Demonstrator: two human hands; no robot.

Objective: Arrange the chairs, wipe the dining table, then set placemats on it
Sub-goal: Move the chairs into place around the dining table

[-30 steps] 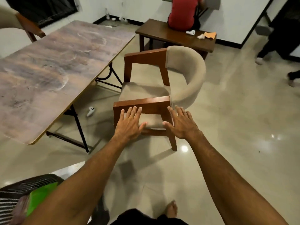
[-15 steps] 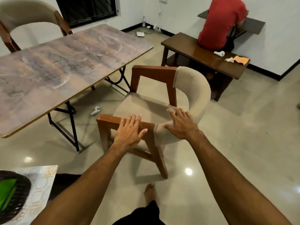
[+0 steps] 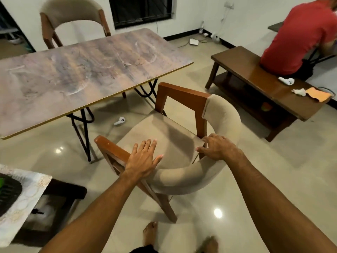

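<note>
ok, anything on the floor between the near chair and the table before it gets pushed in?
Yes: a white controller lies on the floor between the near chair and the dining table, by the table's black leg. Nothing else visible in that gap.

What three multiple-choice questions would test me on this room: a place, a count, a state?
1. Where is the white gadget on the floor?
A) beside the dining table legs
B) on a chair seat
C) by the bare feet
2. How many beige chairs show?
A) one
B) two
C) four
3. The left hand is:
A) fisted
B) flat, fingers straight
C) pinching a cloth
Answers:
1 A, it lies by the table's black legs.
2 B, the near chair and the far chair behind the table.
3 B, it rests flat on the near chair.
</note>
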